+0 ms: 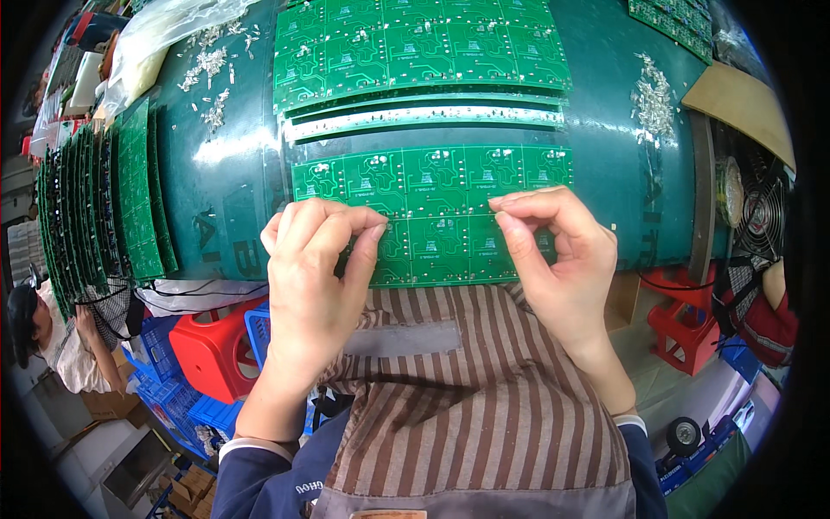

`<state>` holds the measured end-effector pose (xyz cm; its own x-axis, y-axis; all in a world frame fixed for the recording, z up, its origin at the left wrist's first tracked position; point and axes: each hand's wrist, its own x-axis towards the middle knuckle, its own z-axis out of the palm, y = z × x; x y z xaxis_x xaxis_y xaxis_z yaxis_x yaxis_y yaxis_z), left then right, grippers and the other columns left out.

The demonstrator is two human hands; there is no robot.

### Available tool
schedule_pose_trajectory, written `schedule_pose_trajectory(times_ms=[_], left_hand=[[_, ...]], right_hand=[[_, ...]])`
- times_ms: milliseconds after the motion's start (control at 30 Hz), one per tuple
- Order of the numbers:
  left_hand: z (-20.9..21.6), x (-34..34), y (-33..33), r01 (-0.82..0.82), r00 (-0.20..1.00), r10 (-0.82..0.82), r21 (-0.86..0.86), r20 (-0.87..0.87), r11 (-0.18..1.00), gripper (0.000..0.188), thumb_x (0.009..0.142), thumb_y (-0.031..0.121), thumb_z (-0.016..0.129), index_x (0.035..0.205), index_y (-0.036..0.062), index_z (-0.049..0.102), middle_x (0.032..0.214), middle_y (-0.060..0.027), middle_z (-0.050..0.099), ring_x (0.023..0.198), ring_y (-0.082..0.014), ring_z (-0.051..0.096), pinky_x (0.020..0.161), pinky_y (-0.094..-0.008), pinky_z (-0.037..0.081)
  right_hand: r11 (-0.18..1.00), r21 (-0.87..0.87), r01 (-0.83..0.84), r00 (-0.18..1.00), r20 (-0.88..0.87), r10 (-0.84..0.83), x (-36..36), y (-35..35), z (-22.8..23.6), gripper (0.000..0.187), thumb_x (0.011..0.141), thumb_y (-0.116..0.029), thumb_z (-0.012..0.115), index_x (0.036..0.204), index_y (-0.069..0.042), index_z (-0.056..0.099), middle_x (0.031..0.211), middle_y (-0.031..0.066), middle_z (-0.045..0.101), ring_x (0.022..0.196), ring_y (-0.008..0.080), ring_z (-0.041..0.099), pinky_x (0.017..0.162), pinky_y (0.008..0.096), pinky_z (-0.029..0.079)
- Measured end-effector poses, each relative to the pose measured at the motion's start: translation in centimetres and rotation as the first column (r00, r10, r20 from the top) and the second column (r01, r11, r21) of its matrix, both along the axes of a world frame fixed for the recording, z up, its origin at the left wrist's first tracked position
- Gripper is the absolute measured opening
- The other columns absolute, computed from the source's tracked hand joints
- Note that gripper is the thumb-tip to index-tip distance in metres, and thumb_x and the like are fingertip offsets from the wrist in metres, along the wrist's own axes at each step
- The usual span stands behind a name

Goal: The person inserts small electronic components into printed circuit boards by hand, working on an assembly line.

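A green circuit board panel (437, 229) lies flat at the near edge of the table, right in front of me. Over its left part, my left hand (313, 264) pinches thumb and index finger together. My right hand (566, 255) makes a similar pinch above the panel's right half, its fingertips close to the board. Whatever sits between either pair of fingertips is too small to make out. Loose small clear parts with thin leads form a pile (654, 102) at the right and another pile (207, 67) at the far left.
Beyond the panel lie stacked green boards (419, 48). Many boards stand upright in a row (134, 195) at the left. A fan (762, 208) is at the right edge. Red stools (212, 355) and blue crates (169, 394) stand below. Another person (73, 346) sits at the left.
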<state>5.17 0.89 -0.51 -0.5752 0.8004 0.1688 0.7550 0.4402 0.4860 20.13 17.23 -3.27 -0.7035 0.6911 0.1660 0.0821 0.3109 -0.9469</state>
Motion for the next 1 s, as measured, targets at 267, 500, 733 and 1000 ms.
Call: schedule_pose_trajectory(times_ms=[267, 500, 733, 1000], left_hand=[[0.9, 0.1, 0.4, 0.080, 0.990, -0.085, -0.051, -0.114, 0.996, 0.008, 0.083, 0.004, 0.073, 0.089, 0.0081, 0.070, 0.086, -0.0016, 0.065, 0.083, -0.0196, 0.062, 0.090, -0.0358, 0.037], [1.5, 0.0, 0.7, 0.098, 0.989, -0.107, -0.096, -0.099, 0.991, 0.008, 0.084, 0.004, 0.072, 0.091, 0.0090, 0.070, 0.086, -0.0011, 0.065, 0.082, -0.0188, 0.062, 0.090, -0.0381, 0.036], [1.5, 0.2, 0.6, 0.099, 0.988, -0.109, -0.090, -0.110, 0.991, 0.008, 0.084, 0.004, 0.072, 0.091, 0.0082, 0.070, 0.085, -0.0013, 0.065, 0.082, -0.0180, 0.062, 0.090, -0.0387, 0.036], [1.3, -0.6, 0.3, 0.208, 0.964, -0.219, -0.085, -0.151, 0.974, 0.014, 0.080, 0.001, 0.073, 0.092, 0.0076, 0.070, 0.087, -0.0016, 0.064, 0.084, -0.0181, 0.064, 0.090, -0.0418, 0.034]], right_hand=[[1.000, 0.014, -0.012, 1.000, 0.011, 0.012, 0.0, -0.1, 0.1, 0.009, 0.085, 0.002, 0.073, 0.092, -0.002, 0.072, 0.084, 0.0076, 0.072, 0.071, 0.0134, 0.065, 0.064, 0.0253, 0.052], [0.999, 0.040, -0.001, 1.000, -0.002, 0.001, -0.1, 0.0, 0.0, 0.009, 0.084, 0.003, 0.073, 0.092, -0.002, 0.072, 0.085, 0.0077, 0.073, 0.072, 0.0139, 0.066, 0.063, 0.0255, 0.053], [0.998, 0.066, 0.000, 1.000, -0.007, 0.001, -0.3, 0.0, 0.1, 0.009, 0.084, 0.003, 0.074, 0.091, -0.003, 0.073, 0.085, 0.0081, 0.072, 0.072, 0.0160, 0.066, 0.064, 0.0264, 0.053], [0.998, 0.065, 0.006, 1.000, 0.027, -0.008, -0.2, 0.0, 0.3, 0.010, 0.084, 0.002, 0.074, 0.092, -0.003, 0.073, 0.084, 0.0081, 0.072, 0.071, 0.0155, 0.065, 0.064, 0.0263, 0.053]])
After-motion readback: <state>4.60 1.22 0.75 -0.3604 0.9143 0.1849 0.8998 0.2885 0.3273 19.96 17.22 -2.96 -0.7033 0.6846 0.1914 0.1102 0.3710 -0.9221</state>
